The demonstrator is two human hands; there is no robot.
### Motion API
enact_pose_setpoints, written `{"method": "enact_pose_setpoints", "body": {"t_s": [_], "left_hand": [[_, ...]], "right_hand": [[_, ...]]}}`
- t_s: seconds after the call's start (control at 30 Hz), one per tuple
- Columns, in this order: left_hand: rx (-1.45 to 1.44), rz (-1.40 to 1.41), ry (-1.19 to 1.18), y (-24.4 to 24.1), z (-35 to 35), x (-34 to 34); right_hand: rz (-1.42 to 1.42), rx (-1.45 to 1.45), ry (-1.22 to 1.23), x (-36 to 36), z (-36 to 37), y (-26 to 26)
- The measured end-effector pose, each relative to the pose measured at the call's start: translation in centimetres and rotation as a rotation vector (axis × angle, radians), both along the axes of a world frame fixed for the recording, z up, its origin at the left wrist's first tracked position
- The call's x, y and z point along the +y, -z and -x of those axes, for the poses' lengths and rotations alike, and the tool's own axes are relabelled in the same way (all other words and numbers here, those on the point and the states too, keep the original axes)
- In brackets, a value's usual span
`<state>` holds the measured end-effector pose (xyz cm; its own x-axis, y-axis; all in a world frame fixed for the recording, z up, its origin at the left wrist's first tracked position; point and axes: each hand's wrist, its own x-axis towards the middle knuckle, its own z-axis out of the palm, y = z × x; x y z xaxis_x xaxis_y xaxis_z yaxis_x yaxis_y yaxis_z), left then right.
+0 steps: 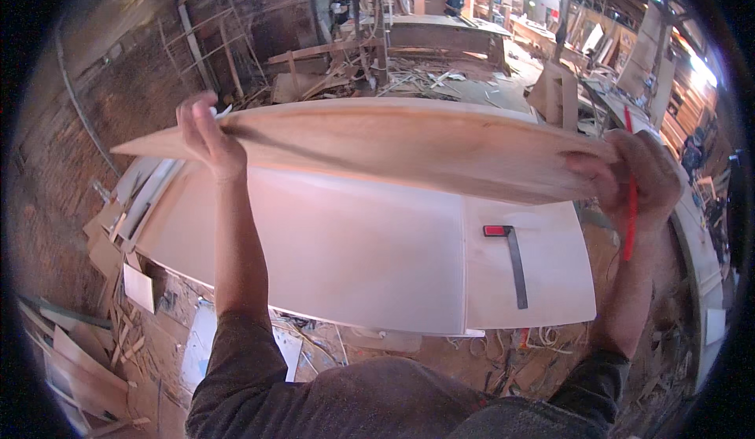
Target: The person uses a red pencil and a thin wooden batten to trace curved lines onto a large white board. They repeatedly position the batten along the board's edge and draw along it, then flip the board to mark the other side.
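Note:
A long plywood panel (401, 147) is raised and tilted over the worktable, spanning both my hands. My left hand (209, 135) grips it near its left end, with a small white bit showing beside the fingers. At the right end, my right hand (646, 174) is closed around the panel's edge and is somewhat blurred. A slim red stick (630, 215) runs along that hand; whether it is pinched between the fingers cannot be told. Below lies a pale flat sheet (354, 250), with a lighter board (554, 262) at its right. A try square (517, 271) with a black-and-red stock rests on that board.
Wood scraps and offcuts (127, 333) litter the floor at left. Behind stand a large workbench (436, 29) and a post (381, 44), with scrap wood (436, 79) between. Two people (455, 0) are at the far bench. A long bench (699, 250) curves along the right.

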<state>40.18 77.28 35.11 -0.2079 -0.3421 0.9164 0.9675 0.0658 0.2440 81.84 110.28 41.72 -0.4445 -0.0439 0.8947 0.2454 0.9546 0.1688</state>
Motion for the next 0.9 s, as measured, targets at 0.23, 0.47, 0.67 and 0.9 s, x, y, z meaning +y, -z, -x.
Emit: {"method": "enact_pose_setpoints", "body": {"t_s": [0.23,0.47,0.67,0.9], "left_hand": [[0.129,0.116,-0.185,2.1,-3.2,-5.1],[-0.304,0.234,0.016,8.9,-3.8,-9.4],[-0.344,0.179,0.208,9.4,-4.8,-10.5],[-0.340,-0.265,0.474,11.4,-5.3,-16.0]], "right_hand": [[-0.219,-0.035,0.224,-1.0,0.6,-5.2],[-0.143,-0.117,0.249,-10.8,-2.5,-8.2],[-0.345,-0.050,0.182,-17.0,-4.9,-7.5],[-0.348,-0.104,0.129,-23.7,-9.4,-4.0]]}}
